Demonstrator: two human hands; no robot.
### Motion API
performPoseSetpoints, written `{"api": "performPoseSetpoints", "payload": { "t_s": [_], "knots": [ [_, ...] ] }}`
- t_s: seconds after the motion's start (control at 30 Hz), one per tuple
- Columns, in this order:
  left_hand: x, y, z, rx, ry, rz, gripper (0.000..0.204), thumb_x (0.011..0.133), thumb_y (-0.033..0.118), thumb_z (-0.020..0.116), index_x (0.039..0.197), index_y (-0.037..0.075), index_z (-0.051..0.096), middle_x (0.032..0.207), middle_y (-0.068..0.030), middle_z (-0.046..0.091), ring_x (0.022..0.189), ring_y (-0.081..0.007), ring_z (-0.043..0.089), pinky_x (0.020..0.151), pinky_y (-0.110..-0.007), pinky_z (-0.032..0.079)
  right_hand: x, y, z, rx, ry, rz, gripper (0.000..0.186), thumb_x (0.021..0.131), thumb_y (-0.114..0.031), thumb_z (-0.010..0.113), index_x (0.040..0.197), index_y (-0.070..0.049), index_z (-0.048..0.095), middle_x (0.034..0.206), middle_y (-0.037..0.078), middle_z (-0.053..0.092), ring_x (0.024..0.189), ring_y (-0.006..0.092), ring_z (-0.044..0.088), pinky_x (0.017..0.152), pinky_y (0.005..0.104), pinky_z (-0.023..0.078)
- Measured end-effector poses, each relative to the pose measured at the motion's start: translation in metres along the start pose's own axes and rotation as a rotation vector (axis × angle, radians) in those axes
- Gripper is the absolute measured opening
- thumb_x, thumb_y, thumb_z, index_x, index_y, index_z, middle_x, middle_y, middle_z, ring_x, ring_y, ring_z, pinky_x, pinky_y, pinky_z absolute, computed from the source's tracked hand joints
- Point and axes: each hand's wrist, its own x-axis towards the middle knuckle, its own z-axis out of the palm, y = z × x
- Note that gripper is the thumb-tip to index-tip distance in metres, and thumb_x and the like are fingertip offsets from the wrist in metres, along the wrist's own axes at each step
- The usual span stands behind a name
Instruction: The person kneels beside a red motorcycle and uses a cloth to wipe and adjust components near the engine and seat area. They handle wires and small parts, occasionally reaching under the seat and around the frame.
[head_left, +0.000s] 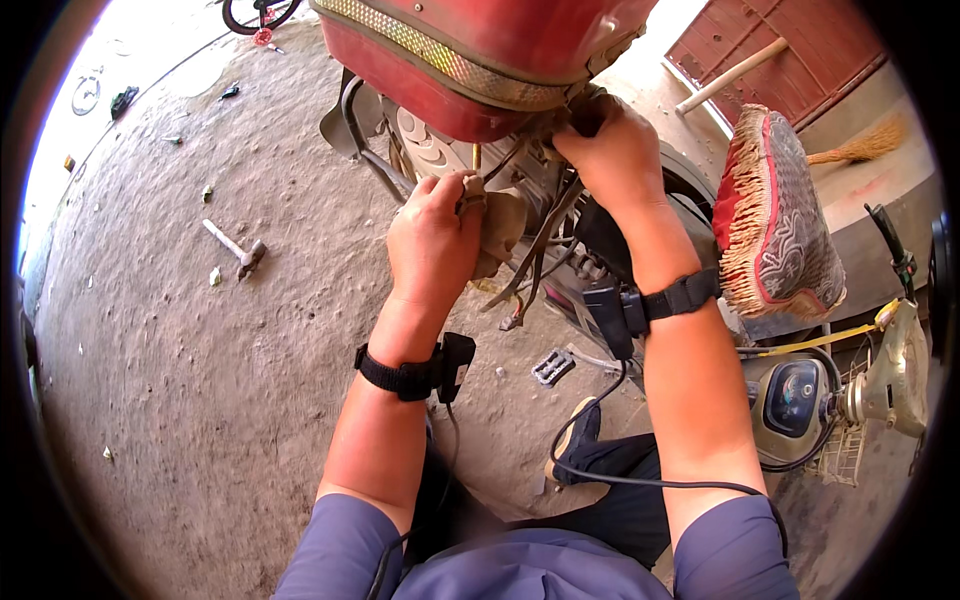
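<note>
Pinching tan bit [503,228] w/ L hand [432,225] under red box [500,35], prob. fixing. Can't tell R hand [618,160] grip. Next, prob. hold steady.

The red box [470,105] is cut off by the upper edge, and most of the fingers of the right hand [612,150] disappear in the shadow at its lower corner, while the curled fingers of the left hand [430,235] hide whatever they close around beside a tan piece [503,228]. A black wheel [238,27] is also cropped at the top, and the scattered scraps [207,191] on the ground are too small to identify. Low in the middle, the dark trousers [455,490] blur into a smudge
</note>
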Motion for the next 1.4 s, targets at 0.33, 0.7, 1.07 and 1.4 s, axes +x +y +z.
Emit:
{"api": "performPoseSetpoints", "payload": {
  "t_s": [0.33,0.7,1.07,1.4],
  "knots": [
    [0.003,0.000,-0.002,0.017,0.004,-0.008,0.024,0.087,0.017,0.070,0.111,0.015,0.071,0.101,-0.0102,0.068,0.089,-0.0367,0.068,0.074,-0.045,0.056,-0.027,0.013,0.018,0.148,0.099,0.126,0.031,0.079,-0.029,0.075,0.095,-0.003,0.070,0.094,0.016,0.074,0.089,0.0340,0.071,0.084,0.0421,0.055],
    [0.000,0.003,-0.003,0.042,-0.007,0.001,0.025,0.086,0.017,0.070,0.111,0.015,0.071,0.102,-0.0099,0.067,0.090,-0.0364,0.069,0.075,-0.046,0.056,-0.025,-0.003,0.023,0.137,0.165,0.212,0.031,0.080,-0.029,0.075,0.095,-0.002,0.071,0.092,0.015,0.074,0.088,0.0348,0.071,0.084,0.0417,0.055],
    [0.012,-0.006,0.003,0.059,-0.003,-0.027,0.023,0.087,0.020,0.070,0.110,0.016,0.071,0.100,-0.0096,0.067,0.089,-0.0359,0.069,0.073,-0.046,0.056,-0.027,0.007,0.003,0.350,-0.080,0.126,0.030,0.093,-0.016,0.063,0.121,-0.009,0.070,0.094,0.014,0.075,0.079,0.0256,0.074,0.078,0.0335,0.057],
    [0.011,-0.004,0.012,0.090,-0.026,-0.010,0.026,0.088,0.021,0.071,0.113,0.015,0.071,0.101,-0.0112,0.068,0.091,-0.0363,0.069,0.074,-0.046,0.056,-0.003,0.033,0.017,-0.129,0.084,-0.227,0.028,0.091,-0.025,0.070,0.114,-0.009,0.071,0.102,0.014,0.074,0.092,0.0357,0.070,0.079,0.0449,0.055]
  ]
}}
